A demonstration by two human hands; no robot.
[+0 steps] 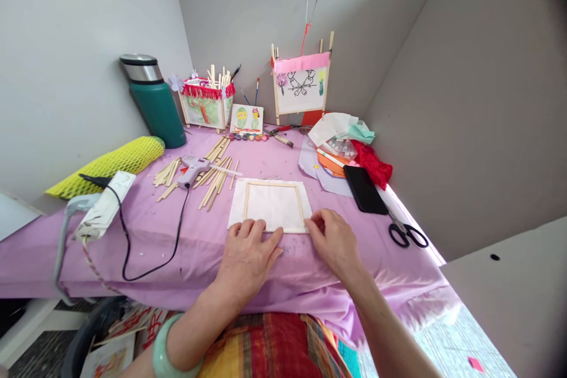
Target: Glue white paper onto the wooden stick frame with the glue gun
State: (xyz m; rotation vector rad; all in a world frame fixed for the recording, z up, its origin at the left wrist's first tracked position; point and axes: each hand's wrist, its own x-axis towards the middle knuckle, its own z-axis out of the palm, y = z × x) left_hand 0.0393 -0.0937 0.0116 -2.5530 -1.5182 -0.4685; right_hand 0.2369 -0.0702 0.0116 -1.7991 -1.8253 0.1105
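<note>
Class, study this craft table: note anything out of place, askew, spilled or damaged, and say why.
Nothing looks damaged or spilled. The wooden sticks lie scattered at mixed angles around the glue gun. The scissors sit close to the right edge of the table. The stick frame looks square on its white sheet.

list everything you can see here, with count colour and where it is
framed paper sheet: one, white with wooden sticks, centre
glue gun: one, white, behind-left of sheet
loose sticks: many, wood, around glue gun
power strip: one, white, far left
flask: one, green, back left
phone: one, black, right of sheet
scissors: one, black handles, right edge
lantern: one, pink top, back centre
left hand: one, fingers on sheet's near edge
right hand: one, fingers at sheet's near right corner
</note>
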